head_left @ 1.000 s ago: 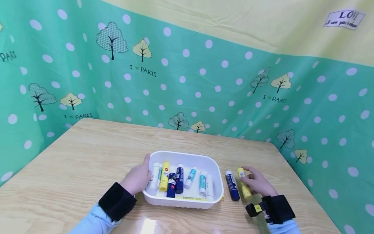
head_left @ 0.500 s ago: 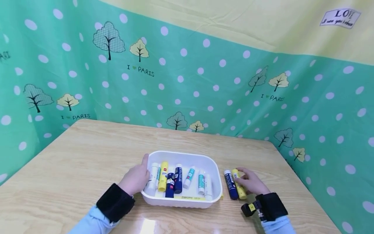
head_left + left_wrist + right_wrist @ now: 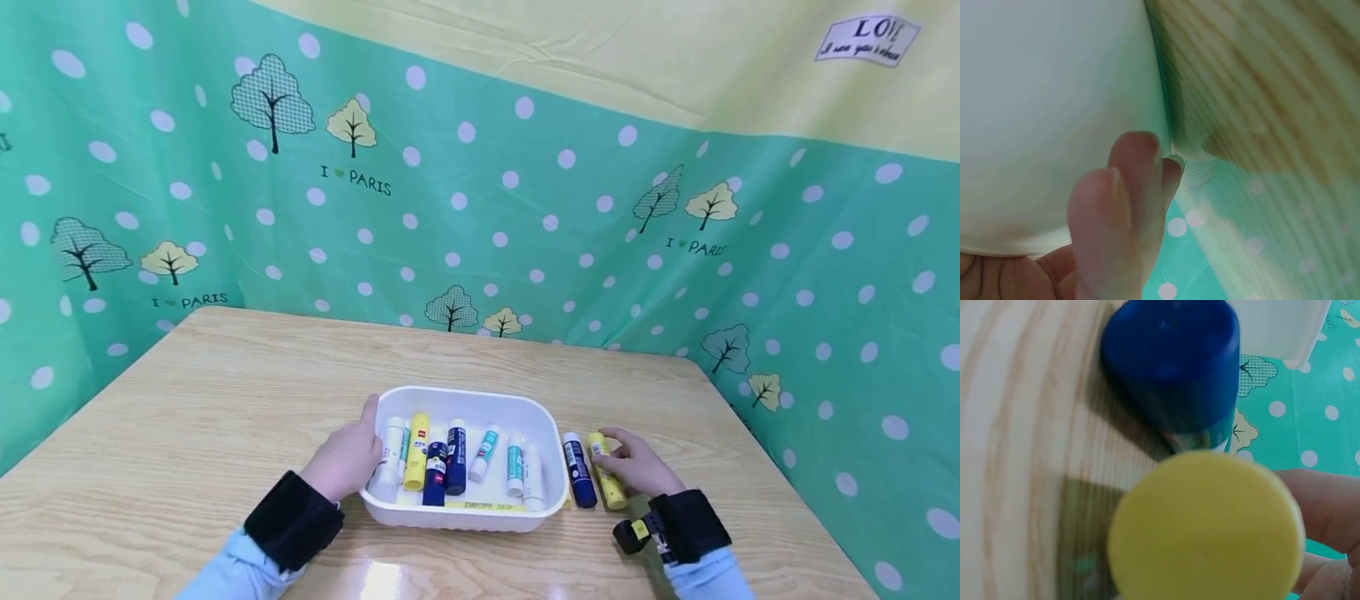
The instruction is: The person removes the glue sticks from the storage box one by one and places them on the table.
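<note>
My left hand [image 3: 347, 458] grips the left side of a white plastic basket [image 3: 517, 403]. In the left wrist view its fingers [image 3: 1138, 187] lie against the basket's white wall [image 3: 1041, 106]. Right of the basket, my right hand [image 3: 643, 462] holds a yellow glue stick [image 3: 609, 483] that lies along the table. Its round end [image 3: 1207, 531] fills the lower part of the right wrist view. A dark blue glue stick [image 3: 580, 471] lies between it and the basket, close beside both; its blue end [image 3: 1172, 356] shows in the right wrist view.
Inside the basket lie several glue sticks, among them a yellow one [image 3: 417, 454], a dark blue one [image 3: 456, 467] and a teal-and-white one [image 3: 483, 454]. A small yellow piece [image 3: 567, 502] peeks out by the basket's right corner. A patterned curtain [image 3: 465, 200] stands behind the wooden table [image 3: 247, 400].
My right hand has moved left with the yellow glue stick, and the dark blue glue stick has shifted left toward the basket. My left hand stays at the basket; the head view has turned slightly.
</note>
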Demonstrator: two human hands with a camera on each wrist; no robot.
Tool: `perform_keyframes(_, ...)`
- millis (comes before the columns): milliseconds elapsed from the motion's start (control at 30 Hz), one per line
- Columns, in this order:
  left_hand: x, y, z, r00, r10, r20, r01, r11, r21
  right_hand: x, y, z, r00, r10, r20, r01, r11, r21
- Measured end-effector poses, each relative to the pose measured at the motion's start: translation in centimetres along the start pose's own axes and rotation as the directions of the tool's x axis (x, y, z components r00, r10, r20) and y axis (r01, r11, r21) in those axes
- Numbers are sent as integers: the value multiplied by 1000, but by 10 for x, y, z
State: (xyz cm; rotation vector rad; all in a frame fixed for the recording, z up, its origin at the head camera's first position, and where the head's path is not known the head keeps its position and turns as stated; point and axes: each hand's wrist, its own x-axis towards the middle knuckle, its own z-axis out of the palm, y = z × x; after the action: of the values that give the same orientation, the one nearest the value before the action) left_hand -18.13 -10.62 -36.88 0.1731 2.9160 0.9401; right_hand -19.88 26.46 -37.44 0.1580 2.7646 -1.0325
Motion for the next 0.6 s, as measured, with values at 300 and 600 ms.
perform_keyframes(300, 1, 0, 1, 1000, -1, -2, 1, 1000, -7, 0, -2, 3, 1000, -14, -8, 14, 1000, 10)
perform_keyframes(600, 1, 0, 1, 1000, -8, 8, 8, 1000, -14, 1, -2, 7, 999, -33, -1, 33, 997, 63)
